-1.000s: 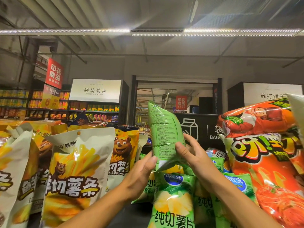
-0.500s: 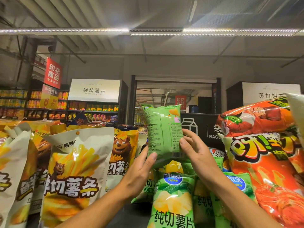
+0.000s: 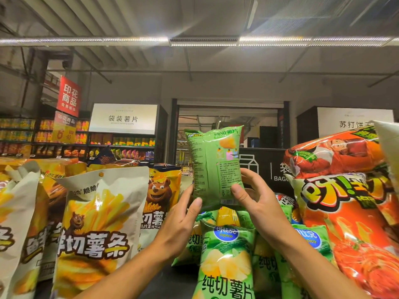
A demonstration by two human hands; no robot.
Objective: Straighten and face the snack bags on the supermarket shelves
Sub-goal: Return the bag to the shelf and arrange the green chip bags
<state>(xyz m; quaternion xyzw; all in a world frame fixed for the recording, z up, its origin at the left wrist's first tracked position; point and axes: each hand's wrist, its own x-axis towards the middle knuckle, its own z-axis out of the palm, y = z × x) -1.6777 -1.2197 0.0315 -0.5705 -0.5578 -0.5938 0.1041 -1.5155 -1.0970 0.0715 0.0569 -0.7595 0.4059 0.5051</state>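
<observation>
Two bare forearms rise from the lower edge, no sleeves in sight (nor any watch, ring or band). The left hand (image 3: 180, 221) and the right hand (image 3: 257, 201) wear no gloves. The nails are short and unpainted, the thumbnails plainest to see. Wrists are bare.

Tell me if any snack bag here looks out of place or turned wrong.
The green chip bag, held up by both hands, shows its printed back, while the green bags below face front. An orange bag lies sideways atop the right stack.
</observation>
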